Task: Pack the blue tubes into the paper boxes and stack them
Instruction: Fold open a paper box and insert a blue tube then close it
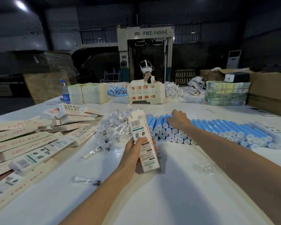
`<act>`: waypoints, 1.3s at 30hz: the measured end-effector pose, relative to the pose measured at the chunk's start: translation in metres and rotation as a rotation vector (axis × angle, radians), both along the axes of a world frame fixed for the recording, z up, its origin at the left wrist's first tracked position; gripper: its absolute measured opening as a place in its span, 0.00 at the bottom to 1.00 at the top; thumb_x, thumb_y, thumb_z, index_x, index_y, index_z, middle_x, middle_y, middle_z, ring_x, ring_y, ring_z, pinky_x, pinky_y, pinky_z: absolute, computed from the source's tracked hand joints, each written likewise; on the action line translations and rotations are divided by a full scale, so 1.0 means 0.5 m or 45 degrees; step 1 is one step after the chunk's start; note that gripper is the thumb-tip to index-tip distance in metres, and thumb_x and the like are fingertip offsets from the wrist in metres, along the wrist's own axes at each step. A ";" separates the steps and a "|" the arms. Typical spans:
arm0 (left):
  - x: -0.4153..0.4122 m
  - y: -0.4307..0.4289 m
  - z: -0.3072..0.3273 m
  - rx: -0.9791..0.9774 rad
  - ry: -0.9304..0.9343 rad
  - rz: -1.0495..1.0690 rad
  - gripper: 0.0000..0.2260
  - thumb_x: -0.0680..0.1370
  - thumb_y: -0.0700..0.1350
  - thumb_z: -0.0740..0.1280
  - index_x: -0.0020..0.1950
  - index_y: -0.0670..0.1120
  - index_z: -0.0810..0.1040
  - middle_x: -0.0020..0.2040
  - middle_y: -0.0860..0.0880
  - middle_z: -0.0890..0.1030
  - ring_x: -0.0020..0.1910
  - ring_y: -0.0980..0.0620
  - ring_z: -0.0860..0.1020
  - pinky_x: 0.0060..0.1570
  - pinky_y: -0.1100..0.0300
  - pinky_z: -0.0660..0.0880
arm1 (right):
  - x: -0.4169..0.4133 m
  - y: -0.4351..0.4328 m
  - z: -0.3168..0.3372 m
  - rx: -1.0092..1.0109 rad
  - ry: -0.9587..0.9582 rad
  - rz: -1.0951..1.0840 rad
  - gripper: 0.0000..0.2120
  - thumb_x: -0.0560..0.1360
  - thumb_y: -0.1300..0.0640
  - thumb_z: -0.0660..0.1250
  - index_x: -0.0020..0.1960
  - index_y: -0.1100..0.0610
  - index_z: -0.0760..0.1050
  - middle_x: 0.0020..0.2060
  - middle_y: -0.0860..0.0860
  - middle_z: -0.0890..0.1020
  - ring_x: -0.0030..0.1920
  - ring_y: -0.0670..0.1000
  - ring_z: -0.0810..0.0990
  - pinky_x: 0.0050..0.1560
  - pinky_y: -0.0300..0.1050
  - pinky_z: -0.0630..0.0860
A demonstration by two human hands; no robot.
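My left hand (137, 147) grips a long white paper box (143, 140) near its middle, holding it tilted with its open flap end pointing away from me. A wide pile of blue tubes (217, 130) with white caps lies on the white table (169, 192) to the right. My right hand (178, 119) reaches onto the left part of that pile, its fingers curled over the top tubes; whether it grips one I cannot tell. Packed boxes (39, 140) lie stacked and spread at the left.
A heap of small clear plastic packets (115, 125) lies between the boxes and the tubes, with loose ones (88, 180) nearer me. Across the table a person in a headset (147, 69) works behind flat carton stacks (88, 93), a water bottle (65, 91) and bundles (226, 93).
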State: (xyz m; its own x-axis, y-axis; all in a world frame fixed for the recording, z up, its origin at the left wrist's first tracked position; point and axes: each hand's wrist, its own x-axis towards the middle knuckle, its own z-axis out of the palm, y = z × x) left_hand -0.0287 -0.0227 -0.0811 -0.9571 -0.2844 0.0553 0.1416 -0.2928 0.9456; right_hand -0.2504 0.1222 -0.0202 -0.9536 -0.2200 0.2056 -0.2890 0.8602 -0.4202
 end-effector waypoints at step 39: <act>0.042 0.009 0.010 -0.436 0.134 -0.078 0.34 0.64 0.63 0.85 0.65 0.54 0.81 0.56 0.46 0.89 0.56 0.43 0.88 0.61 0.40 0.82 | 0.282 0.036 0.148 -0.886 0.166 0.810 0.35 0.79 0.62 0.71 0.75 0.41 0.55 0.53 0.59 0.83 0.45 0.51 0.85 0.46 0.48 0.84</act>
State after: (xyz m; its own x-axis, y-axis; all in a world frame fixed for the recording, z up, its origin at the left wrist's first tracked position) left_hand -0.0077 -0.0181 -0.0760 -0.9558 -0.1747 0.2365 0.2353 0.0278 0.9715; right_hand -0.1094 0.1402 0.0539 -0.6574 -0.4785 0.5821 -0.6976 0.0943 -0.7102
